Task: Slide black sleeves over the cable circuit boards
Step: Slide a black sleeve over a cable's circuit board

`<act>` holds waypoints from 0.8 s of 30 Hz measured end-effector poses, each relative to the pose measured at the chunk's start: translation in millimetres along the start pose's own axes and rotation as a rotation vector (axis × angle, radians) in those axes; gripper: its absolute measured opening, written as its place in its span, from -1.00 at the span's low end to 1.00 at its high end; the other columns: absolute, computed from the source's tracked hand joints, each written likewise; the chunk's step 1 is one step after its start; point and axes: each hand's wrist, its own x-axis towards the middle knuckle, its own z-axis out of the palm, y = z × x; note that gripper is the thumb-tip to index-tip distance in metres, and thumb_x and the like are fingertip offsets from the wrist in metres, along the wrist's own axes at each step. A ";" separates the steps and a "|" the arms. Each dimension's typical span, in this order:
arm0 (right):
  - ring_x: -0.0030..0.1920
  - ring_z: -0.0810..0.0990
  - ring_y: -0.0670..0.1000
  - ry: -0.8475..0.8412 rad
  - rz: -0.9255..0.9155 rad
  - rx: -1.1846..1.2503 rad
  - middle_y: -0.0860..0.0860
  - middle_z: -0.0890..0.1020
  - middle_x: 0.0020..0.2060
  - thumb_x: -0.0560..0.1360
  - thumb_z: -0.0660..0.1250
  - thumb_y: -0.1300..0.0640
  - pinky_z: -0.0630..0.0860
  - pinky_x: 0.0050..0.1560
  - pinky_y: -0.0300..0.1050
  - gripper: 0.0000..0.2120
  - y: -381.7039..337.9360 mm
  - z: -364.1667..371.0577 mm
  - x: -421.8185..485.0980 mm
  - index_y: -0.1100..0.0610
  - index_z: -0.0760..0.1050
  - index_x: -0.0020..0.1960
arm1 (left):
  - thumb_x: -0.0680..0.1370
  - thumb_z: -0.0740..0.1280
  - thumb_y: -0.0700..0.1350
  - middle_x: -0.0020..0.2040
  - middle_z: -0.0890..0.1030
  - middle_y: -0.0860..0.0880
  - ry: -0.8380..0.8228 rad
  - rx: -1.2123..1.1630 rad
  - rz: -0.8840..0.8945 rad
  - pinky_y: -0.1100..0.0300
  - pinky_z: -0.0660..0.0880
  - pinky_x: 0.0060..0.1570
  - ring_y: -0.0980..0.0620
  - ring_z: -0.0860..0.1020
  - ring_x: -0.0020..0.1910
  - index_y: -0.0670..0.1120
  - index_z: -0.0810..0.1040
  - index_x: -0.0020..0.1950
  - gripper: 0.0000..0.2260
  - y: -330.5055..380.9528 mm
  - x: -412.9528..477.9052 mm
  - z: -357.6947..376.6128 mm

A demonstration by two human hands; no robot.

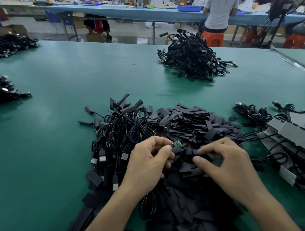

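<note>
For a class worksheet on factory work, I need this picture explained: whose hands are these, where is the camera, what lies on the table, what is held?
No machine: a person works bare-handed, filmed by a camera on their head looking down. The left hand pinches a small green circuit board. The right hand reaches into a heap of flat black sleeves on the green table; whether it grips one is unclear. Left of the heap lie USB cables.

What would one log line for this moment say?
left hand: pinches circuit board | right hand: on sleeve pile, hold unclear | circuit board: bare
</note>
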 end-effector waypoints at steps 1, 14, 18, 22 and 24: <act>-0.10 0.54 -0.21 -0.067 0.016 0.022 -0.20 0.55 -0.18 0.36 0.53 -0.11 0.44 -0.13 -0.34 -0.89 1.3 -3.8 0.5 -0.15 0.64 -0.16 | 0.60 0.33 -0.20 -0.25 0.68 0.03 0.005 0.001 -0.002 0.28 0.45 -0.50 0.14 0.58 -0.37 0.00 0.63 -0.04 -0.87 -0.5 0.2 -0.2; -0.32 0.60 -0.18 -0.138 0.053 0.182 -0.16 0.67 -0.33 0.36 0.58 0.14 0.45 -0.28 -0.40 -0.81 3.7 -9.2 1.9 -0.11 0.63 -0.24 | 0.65 0.26 -0.21 -0.20 0.65 0.02 -0.050 0.017 0.033 0.26 0.45 -0.46 0.07 0.60 -0.37 0.14 0.55 -0.14 -0.72 0.1 -3.1 -2.5; -0.29 0.61 -0.12 -0.166 0.042 0.369 -0.06 0.66 -0.30 0.44 0.51 0.18 0.50 -0.24 -0.31 -0.83 1.4 -9.7 3.4 -0.07 0.62 -0.18 | 0.63 0.29 -0.21 -0.18 0.66 0.06 -0.063 0.080 0.065 0.31 0.44 -0.46 0.10 0.61 -0.36 0.12 0.62 -0.12 -0.74 -0.5 -4.2 -2.1; -0.29 0.61 -0.07 -0.253 0.056 0.577 0.02 0.65 -0.31 0.47 0.48 0.24 0.55 -0.22 -0.20 -0.82 -6.9 -4.8 1.1 -0.03 0.60 -0.12 | 0.59 0.34 0.01 -0.27 0.64 0.09 -0.112 0.065 0.114 0.37 0.44 -0.39 0.11 0.60 -0.35 0.09 0.65 -0.07 -0.90 0.3 -5.8 -0.2; -0.26 0.62 -0.09 -0.248 0.043 0.613 0.02 0.66 -0.28 0.47 0.48 0.26 0.54 -0.20 -0.24 -0.78 -11.6 -0.2 -0.4 -0.06 0.62 -0.07 | 0.57 0.38 0.03 -0.30 0.60 0.08 -0.144 0.062 0.133 0.29 0.50 -0.31 0.10 0.58 -0.35 0.07 0.63 -0.11 -0.90 -1.0 -5.7 -0.4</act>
